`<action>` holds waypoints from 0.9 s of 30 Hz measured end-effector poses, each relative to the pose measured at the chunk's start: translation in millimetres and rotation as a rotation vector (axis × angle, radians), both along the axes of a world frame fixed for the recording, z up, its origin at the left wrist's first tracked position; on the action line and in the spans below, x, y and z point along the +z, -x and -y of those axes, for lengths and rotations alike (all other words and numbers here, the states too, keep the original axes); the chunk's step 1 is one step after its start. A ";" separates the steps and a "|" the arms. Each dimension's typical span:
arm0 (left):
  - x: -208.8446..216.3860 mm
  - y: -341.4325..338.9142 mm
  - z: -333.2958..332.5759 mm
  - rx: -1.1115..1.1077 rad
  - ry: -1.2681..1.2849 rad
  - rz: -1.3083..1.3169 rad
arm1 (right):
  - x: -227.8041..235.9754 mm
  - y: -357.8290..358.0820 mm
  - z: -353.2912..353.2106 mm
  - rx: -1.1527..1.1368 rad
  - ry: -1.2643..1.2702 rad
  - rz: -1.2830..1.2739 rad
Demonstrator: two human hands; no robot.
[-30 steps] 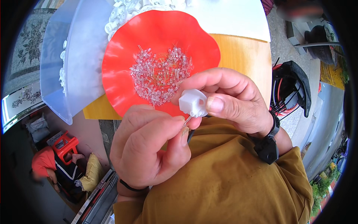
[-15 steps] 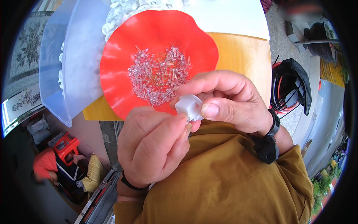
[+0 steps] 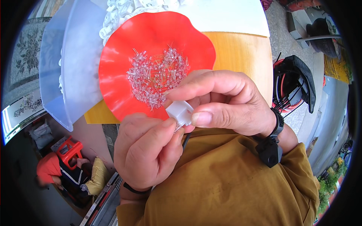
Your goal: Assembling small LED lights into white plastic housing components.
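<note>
Between the thumb and fingers of my right hand is a small white plastic housing with an opening in its side. My left hand is closed in a pinch just below it, fingertips at the housing's lower edge. A small clear LED with thin wire legs shows between those left fingertips, though most of it is hidden. Beyond both hands lies a red wavy-rimmed dish, holding a heap of clear LEDs with thin metal legs.
White plastic pieces are piled behind the dish, beside a translucent bin on the left. The wooden table carries a white sheet. A black and red bag stands right; a person sits lower left near a red stool.
Both hands have shifted slightly left with the white housing. The housing has turned a little, so its opening shows more, and the LED at the left fingertips is easier to see.
</note>
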State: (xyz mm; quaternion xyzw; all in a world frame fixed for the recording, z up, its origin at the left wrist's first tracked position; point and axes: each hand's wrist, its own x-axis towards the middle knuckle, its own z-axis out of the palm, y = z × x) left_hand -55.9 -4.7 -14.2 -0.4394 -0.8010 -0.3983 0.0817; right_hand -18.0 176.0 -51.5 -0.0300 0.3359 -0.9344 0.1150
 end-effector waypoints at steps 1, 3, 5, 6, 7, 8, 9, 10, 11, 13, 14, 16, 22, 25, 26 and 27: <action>-0.1 -1.0 -1.0 0.029 -0.036 0.045 | 0.4 0.4 0.4 -0.011 0.016 -0.017; 2.8 -1.3 -2.4 0.037 -0.050 0.059 | -2.0 -0.2 1.0 -0.006 0.028 -0.010; 5.4 -0.9 -2.3 0.045 -0.064 0.075 | -2.1 -0.5 1.4 -0.002 0.039 -0.003; 6.6 -0.2 -0.7 0.038 -0.037 0.086 | -0.5 -0.5 1.9 -0.012 0.048 0.009; 7.6 0.3 0.7 0.031 -0.010 0.097 | 0.8 -0.2 2.3 -0.022 0.057 0.020; 8.3 -0.4 1.1 0.030 -0.010 0.098 | 1.8 -0.2 2.6 -0.024 0.057 0.020; 8.9 -1.3 1.4 0.034 0.001 0.115 | 2.8 -0.1 3.2 -0.015 0.045 0.023; 9.3 -2.1 1.4 0.039 0.012 0.132 | 3.4 -0.4 3.6 -0.007 0.034 0.025; 8.9 -2.2 1.9 0.037 0.012 0.131 | 2.7 0.5 3.8 -0.009 0.033 0.024; 7.1 -2.7 2.9 0.040 -0.009 0.107 | 0.2 2.7 3.3 -0.012 -0.028 -0.085; 6.7 -2.1 2.5 0.040 -0.009 0.105 | -0.2 3.6 2.4 -0.012 -0.028 -0.087; 5.8 -1.3 1.0 0.047 0.031 0.083 | -0.9 4.3 0.6 0.004 -0.061 -0.048; 2.7 -6.0 -0.4 0.112 -0.092 0.233 | 4.0 1.8 0.7 -0.007 0.010 -0.012; 3.6 -5.4 0.7 0.118 -0.131 0.273 | 2.2 2.3 1.5 -0.036 0.002 -0.033; 3.5 -4.7 0.3 0.118 -0.130 0.274 | 2.6 2.6 2.1 -0.036 0.003 -0.032; 3.0 -3.6 -0.2 0.115 -0.129 0.263 | 3.3 2.5 3.0 -0.037 0.029 -0.011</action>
